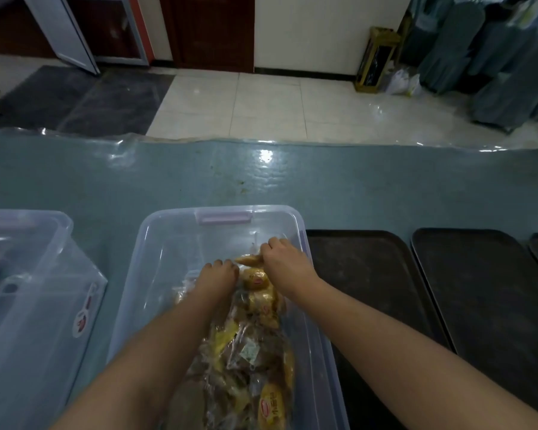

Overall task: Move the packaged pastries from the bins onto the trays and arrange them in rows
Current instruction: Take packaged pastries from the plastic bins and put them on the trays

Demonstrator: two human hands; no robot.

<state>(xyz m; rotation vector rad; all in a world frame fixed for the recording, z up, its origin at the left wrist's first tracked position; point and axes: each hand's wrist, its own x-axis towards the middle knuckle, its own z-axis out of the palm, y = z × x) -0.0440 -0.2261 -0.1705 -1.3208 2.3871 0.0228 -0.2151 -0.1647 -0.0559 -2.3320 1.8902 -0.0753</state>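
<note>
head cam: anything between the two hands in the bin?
Yes. In the head view, wrapped pastries fill the gap between the left hand and right hand, inside the clear bin.

Dim, flat indoor light; an overhead lamp throws a white glare spot on the plastic-covered surface point(266, 156), wide-angle distortion bows its far edge, and the whole frame is soft, with dark trays point(466, 274) losing detail

My way right is walled by the bin point(302, 231) rim. Past it the tray point(367, 274) lies bare, beside another tray point(479, 274).
</note>
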